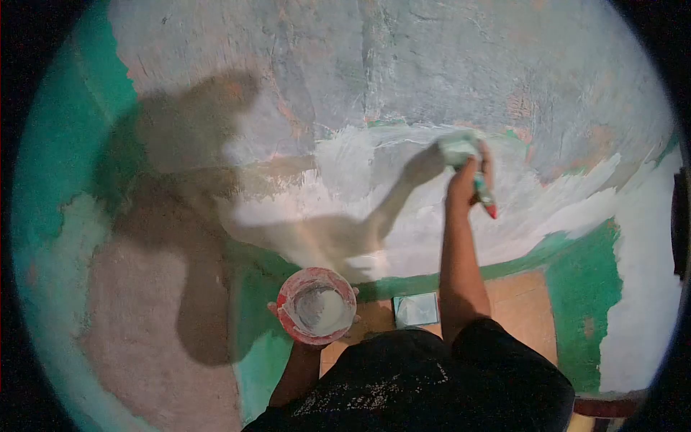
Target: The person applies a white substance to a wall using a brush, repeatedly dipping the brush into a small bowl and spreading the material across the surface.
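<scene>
A brush with a green and red handle is in my right hand, its wide head against the wall. The head of the brush is blurred. White paint or filler covers a broad band of the wall around and below it. Lower and to the left, my left hand holds a red bucket from beneath, with fingertips showing at both sides. Pale white material lies inside the bucket, and smears coat its inner wall.
A small framed rectangular item with a pale surface lies below the wall, between my arms. Green paint covers parts of the wall on both sides. A dark object stands at the right edge. My shadow falls across the left side.
</scene>
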Demonstrator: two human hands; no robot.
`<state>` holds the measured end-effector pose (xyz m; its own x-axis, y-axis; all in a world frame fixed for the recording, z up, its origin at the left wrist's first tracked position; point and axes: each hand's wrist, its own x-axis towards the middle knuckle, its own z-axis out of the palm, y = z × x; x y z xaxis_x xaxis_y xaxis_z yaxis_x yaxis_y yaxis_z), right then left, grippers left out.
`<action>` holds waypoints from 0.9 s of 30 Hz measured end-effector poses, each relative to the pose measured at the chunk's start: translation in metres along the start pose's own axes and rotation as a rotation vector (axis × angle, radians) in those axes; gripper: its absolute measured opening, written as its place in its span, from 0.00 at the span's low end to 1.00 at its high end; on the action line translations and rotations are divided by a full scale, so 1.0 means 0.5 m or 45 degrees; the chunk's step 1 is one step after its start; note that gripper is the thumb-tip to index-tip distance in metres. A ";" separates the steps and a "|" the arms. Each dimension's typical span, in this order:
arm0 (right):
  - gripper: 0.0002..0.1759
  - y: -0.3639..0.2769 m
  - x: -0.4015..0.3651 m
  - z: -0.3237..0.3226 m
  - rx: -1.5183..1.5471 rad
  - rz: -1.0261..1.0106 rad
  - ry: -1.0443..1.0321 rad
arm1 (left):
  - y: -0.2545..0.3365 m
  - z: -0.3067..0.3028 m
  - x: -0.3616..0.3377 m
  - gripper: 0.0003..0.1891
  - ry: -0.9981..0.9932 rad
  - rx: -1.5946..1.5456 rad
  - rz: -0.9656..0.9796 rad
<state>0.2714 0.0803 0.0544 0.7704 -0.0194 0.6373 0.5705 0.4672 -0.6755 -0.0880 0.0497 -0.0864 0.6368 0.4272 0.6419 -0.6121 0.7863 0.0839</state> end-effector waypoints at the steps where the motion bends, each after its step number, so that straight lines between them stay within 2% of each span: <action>1: 0.20 -0.009 -0.034 0.022 -0.220 -0.133 -0.114 | 0.002 0.003 0.000 0.59 0.044 0.055 -0.048; 2: 0.19 -0.079 -0.074 0.049 -0.310 -0.282 -0.176 | 0.003 0.006 0.001 0.59 0.086 0.109 -0.097; 3: 0.19 -0.110 -0.103 0.072 -0.255 -0.094 -0.270 | -0.003 -0.012 -0.011 0.59 0.136 0.119 -0.063; 4: 0.19 -0.119 -0.120 0.083 -0.062 -0.114 -0.405 | -0.010 -0.021 -0.016 0.59 0.186 0.127 -0.032; 6: 0.20 -0.136 -0.142 0.099 0.032 -0.055 -0.602 | -0.032 -0.007 0.000 0.59 0.196 -0.072 -0.016; 9: 0.20 -0.145 -0.121 0.073 -0.019 -0.305 -0.853 | -0.050 0.046 0.052 0.58 0.164 -0.180 -0.180; 10: 0.17 -0.145 -0.094 0.051 -0.016 -0.304 -0.974 | -0.058 0.053 0.060 0.57 0.206 -0.076 -0.124; 11: 0.17 -0.125 -0.065 0.029 -0.045 -0.380 -0.910 | -0.066 0.059 0.068 0.57 0.252 0.030 -0.071; 12: 0.18 -0.093 -0.035 0.005 -0.074 -0.455 -0.848 | -0.084 0.037 0.043 0.57 0.351 0.242 0.123; 14: 0.18 -0.062 0.023 -0.053 -0.215 -0.516 -0.735 | -0.104 0.036 0.057 0.57 0.343 0.287 0.170; 16: 0.17 -0.033 0.078 -0.116 -0.431 -0.565 -0.529 | -0.113 0.048 0.113 0.57 0.123 -0.052 -0.120; 17: 0.17 -0.016 0.104 -0.145 -0.537 -0.621 -0.374 | -0.115 0.043 0.120 0.56 0.084 -0.076 -0.146; 19: 0.16 -0.029 0.139 -0.197 -0.562 -0.256 -0.143 | -0.120 0.035 0.133 0.56 0.059 -0.091 -0.177; 20: 0.16 0.001 0.153 -0.217 -0.402 -0.295 0.035 | -0.123 0.035 0.140 0.56 0.075 -0.081 -0.182; 21: 0.15 -0.031 0.165 -0.217 -0.260 -0.459 0.140 | -0.132 0.054 0.145 0.56 0.153 -0.038 -0.163; 23: 0.15 -0.045 0.140 -0.211 -0.080 -0.175 0.224 | -0.135 0.056 0.144 0.57 0.222 0.008 -0.193; 25: 0.15 -0.001 0.094 -0.196 -0.324 -0.179 0.090 | -0.126 0.036 0.139 0.58 0.198 0.013 -0.293; 26: 0.15 0.008 0.062 -0.184 -0.649 -0.210 -0.037 | -0.129 0.034 0.140 0.59 0.172 -0.031 -0.263; 27: 0.14 0.018 0.027 -0.161 -0.480 -0.317 -0.140 | -0.135 0.035 0.143 0.60 0.146 -0.077 -0.230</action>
<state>0.3100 0.0133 0.0269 0.5739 0.0127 0.8188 0.8135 0.1061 -0.5718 -0.0096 0.0193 -0.0328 0.7849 0.3219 0.5295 -0.4561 0.8785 0.1421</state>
